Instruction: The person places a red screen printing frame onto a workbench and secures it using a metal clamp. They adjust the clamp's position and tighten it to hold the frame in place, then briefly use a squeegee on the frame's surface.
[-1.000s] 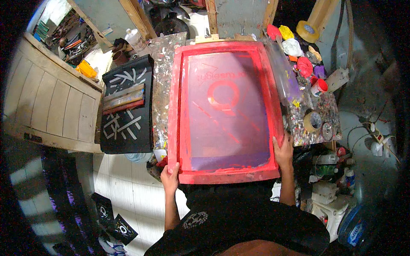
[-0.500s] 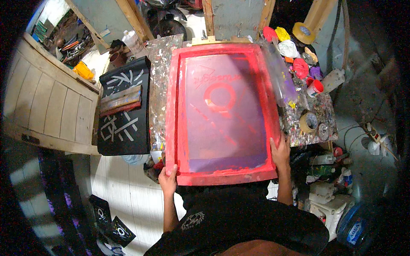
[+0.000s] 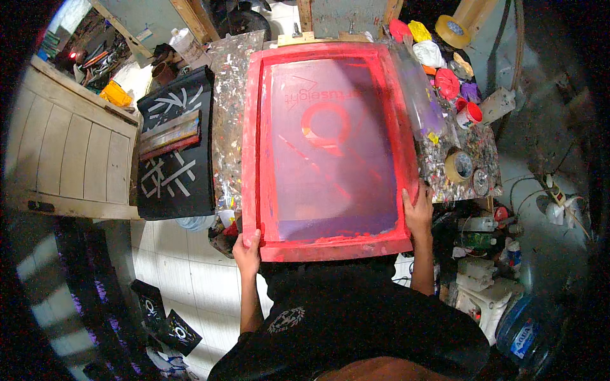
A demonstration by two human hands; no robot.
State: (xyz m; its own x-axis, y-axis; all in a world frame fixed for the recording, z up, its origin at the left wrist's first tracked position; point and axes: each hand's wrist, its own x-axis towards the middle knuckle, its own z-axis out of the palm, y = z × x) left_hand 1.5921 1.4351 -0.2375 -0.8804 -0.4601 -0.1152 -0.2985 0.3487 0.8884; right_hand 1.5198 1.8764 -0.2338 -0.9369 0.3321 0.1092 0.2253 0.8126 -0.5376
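Observation:
A large screen-printing frame (image 3: 251, 152) with a red, ink-stained rim lies in front of me on the worktable. Its purple-pink mesh carries a ring-shaped stencil and some lettering. At the near left corner my left hand (image 3: 248, 249) grips the rim, thumb on top. My right hand (image 3: 417, 213) is closed on the right rim, a little above the near corner. The fingers' undersides are hidden beneath the frame. Left of it, a squeegee (image 3: 170, 134) with a wooden handle rests on black printed fabric (image 3: 181, 203). What lies under the mesh cannot be made out.
The paint-spattered table (image 3: 230, 82) holds a tan tape roll (image 3: 458, 166), a red cup (image 3: 469, 115), colourful ink bags (image 3: 446, 82) and a yellow tape roll (image 3: 453, 30) on the right. Hinge clamps (image 3: 297, 38) stand at the far edge. A blue water jug (image 3: 526, 333) is at lower right.
The whole scene sits slightly higher and further left, as my head view has shifted. Both hands keep their hold on the frame, which shows no clear movement against the table.

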